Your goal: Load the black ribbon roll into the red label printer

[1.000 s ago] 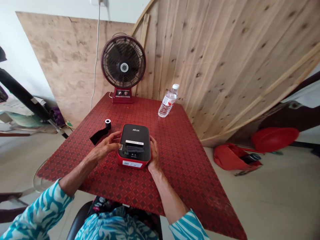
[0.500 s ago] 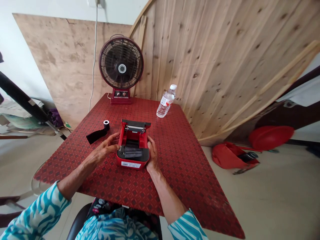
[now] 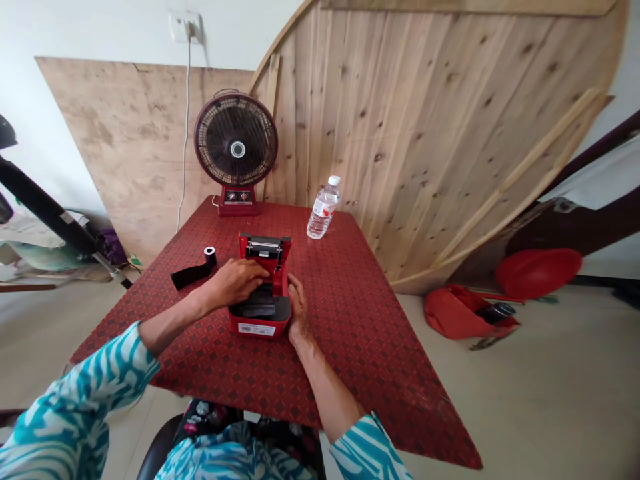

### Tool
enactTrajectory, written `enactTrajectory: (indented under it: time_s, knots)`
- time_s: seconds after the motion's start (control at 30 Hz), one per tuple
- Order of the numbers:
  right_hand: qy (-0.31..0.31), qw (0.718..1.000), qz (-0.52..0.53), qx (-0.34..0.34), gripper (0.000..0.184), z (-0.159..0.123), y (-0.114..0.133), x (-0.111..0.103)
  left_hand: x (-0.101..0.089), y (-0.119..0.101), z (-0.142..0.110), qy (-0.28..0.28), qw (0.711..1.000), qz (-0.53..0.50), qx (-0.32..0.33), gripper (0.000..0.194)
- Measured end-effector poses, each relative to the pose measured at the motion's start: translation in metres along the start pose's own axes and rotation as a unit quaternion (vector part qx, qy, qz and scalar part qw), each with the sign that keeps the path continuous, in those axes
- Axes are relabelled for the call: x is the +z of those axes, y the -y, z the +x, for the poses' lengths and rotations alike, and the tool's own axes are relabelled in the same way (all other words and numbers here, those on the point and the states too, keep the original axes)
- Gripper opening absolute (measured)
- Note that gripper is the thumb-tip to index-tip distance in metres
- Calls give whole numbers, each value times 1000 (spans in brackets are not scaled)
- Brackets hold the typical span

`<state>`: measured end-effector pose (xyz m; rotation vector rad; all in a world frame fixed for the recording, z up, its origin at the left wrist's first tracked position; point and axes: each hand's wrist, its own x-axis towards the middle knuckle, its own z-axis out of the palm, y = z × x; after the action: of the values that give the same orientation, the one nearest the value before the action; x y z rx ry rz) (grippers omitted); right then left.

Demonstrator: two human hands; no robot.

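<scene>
Printer meets an unclenched right hand (left hand arched over, its grip hidden).

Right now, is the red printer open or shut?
The printer is open: its lid stands raised at the back, showing the red inside beside the left hand.

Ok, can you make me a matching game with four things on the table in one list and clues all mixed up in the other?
Things:
1. Fan
2. Printer
3. Bottle
4. Roll

Clues:
A. Has a white cap
B. Black, with a strip lying out to the left
C. Stands at the far left corner of the red table
D. Lid up, left hand over its open inside

Pairs: 1-C, 2-D, 3-A, 4-B
</scene>
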<state>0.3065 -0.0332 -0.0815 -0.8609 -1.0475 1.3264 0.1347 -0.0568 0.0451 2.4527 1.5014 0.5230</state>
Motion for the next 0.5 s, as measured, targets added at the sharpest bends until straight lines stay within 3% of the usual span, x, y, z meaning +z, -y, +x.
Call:
enactTrajectory:
  time_s: [0.1, 0.2, 0.4, 0.5]
  knots:
    - [5, 1000, -8, -9, 45, 0, -1, -1, -5, -5, 31, 154, 980, 113, -53, 27]
    - [7, 1000, -16, -14, 43, -1, -1, -1, -3, -4, 46, 231, 961, 141, -59, 24]
    - [7, 1000, -10, -15, 43, 0, 0, 1, 4, -2, 42, 224, 964, 132, -57, 27]
    - [5, 1000, -6, -11, 42, -1, 3, 0, -4, -6, 28, 164, 983, 71, -49, 29]
